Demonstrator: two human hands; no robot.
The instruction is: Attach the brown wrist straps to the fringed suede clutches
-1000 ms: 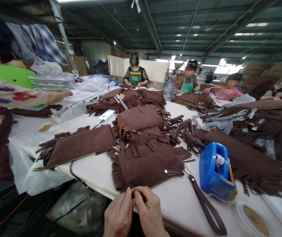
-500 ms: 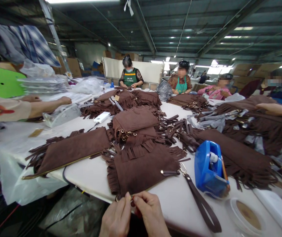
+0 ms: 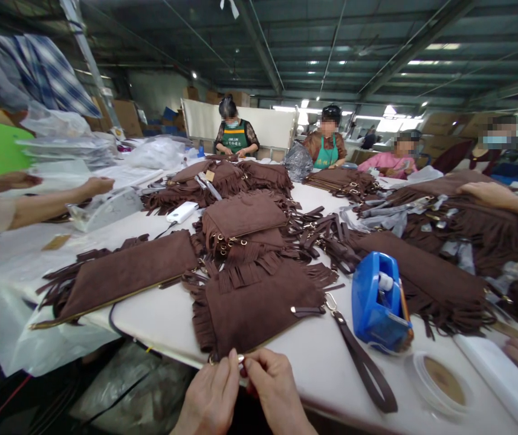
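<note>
We pinch a small shiny piece (image 3: 240, 359) between the fingertips of our left hand (image 3: 213, 389) and right hand (image 3: 271, 382). Just beyond the grip lies the brown fringed bag (image 3: 256, 308); we cannot tell whether they touch. Right of the grip lies a strap (image 3: 353, 345), a blue tape dispenser (image 3: 376, 317) beyond it.

Both hands are low in the middle of the view, close together, their backs mostly upward. The left hand (image 3: 208, 393) keeps its fingers (image 3: 226, 370) nearly straight, side by side; the right hand (image 3: 271, 382) has them more bent. Fingertips of both are pinched, almost meeting.
</note>
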